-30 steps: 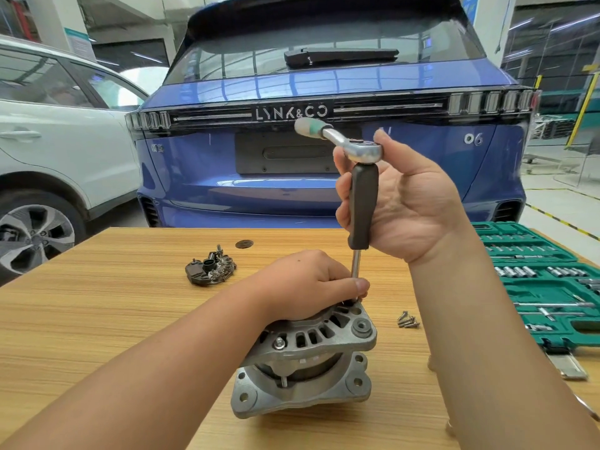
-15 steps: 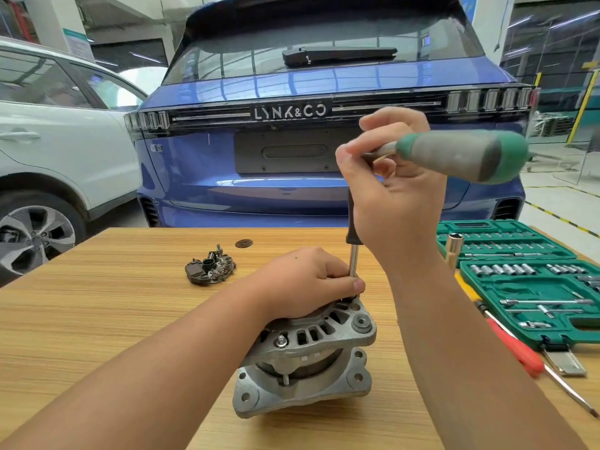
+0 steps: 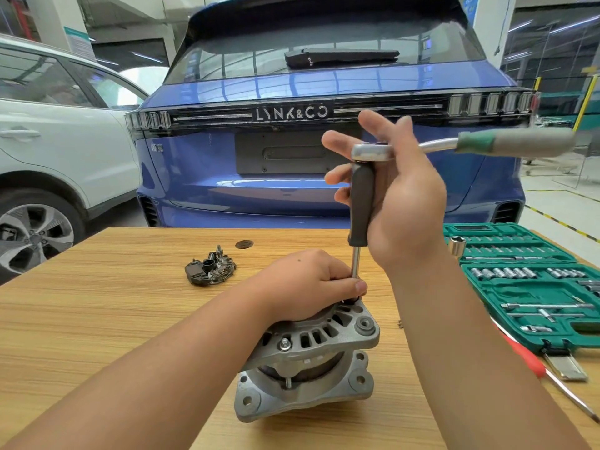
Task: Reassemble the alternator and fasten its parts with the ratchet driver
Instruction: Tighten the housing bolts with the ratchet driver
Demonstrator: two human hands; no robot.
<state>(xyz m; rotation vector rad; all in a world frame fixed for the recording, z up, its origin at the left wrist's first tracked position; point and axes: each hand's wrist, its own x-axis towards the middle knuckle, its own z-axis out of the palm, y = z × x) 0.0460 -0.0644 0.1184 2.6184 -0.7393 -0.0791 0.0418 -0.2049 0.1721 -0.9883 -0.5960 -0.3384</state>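
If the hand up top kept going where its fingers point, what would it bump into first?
Probably the blue car. The right hand fingers point up and away past the ratchet driver; depth is unclear.

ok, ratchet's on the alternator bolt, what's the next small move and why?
Probably swing the ratchet handle through another stroke. The right hand holds the ratchet head and black extension upright, the left hand pinches the shaft where it meets the alternator, so the bit looks seated and steadied.
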